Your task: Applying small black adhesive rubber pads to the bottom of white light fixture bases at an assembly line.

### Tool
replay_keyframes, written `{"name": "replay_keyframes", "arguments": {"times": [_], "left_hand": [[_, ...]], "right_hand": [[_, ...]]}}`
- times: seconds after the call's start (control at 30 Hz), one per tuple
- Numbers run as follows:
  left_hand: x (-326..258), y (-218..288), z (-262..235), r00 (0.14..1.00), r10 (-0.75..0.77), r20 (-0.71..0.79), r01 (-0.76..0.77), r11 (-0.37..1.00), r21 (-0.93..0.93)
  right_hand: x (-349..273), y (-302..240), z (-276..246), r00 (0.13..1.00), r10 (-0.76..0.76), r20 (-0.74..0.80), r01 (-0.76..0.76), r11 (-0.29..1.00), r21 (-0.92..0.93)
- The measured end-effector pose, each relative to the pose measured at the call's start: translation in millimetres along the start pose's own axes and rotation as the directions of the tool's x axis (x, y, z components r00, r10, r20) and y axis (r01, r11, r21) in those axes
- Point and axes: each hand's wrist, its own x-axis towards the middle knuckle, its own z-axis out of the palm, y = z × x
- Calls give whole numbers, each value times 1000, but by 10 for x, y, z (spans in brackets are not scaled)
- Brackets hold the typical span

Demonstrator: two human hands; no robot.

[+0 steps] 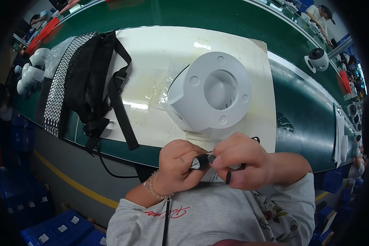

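Note:
My left hand [181, 166] is closed around a small black piece with a white label [197, 162], held in front of my chest. Close against it, my right hand [246, 162] pinches the piece's other end, where a small grey round part [211, 158] shows. Fingers cover much of the piece, so its exact kind is unclear. A thin black cord [167, 221] hangs below my left wrist. Just beyond both hands, a white round housing [184, 100] with a ring-shaped face and a deep round opening lies on clear bubble wrap [173, 80]; neither hand touches it.
A black bag with straps [88, 78] lies left of the housing on a pale board [151, 45] over the green table [303, 110]. White camera-like units [30, 78] stand far left, another [317, 60] far right. A clipboard [339, 139] lies at the right edge. Co-workers sit beyond.

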Motion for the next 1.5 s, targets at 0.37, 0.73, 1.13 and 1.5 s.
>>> {"name": "replay_keyframes", "arguments": {"times": [0.37,0.73,1.13,1.5], "left_hand": [[16,30,6,977,121,-175,-101,987,123],[-38,-127,15,986,164,-12,-157,962,221],[-45,-131,25,990,143,-9,-138,969,206],[-81,-165,37,986,168,-15,-161,966,204]], "right_hand": [[281,-88,-506,779,-209,-591,-30,930,-367],[516,-139,-654,829,128,-544,-269,944,-189],[387,-173,-632,941,-20,-338,-190,795,-576],[379,-54,-628,905,-131,-405,-132,818,-561]]}}
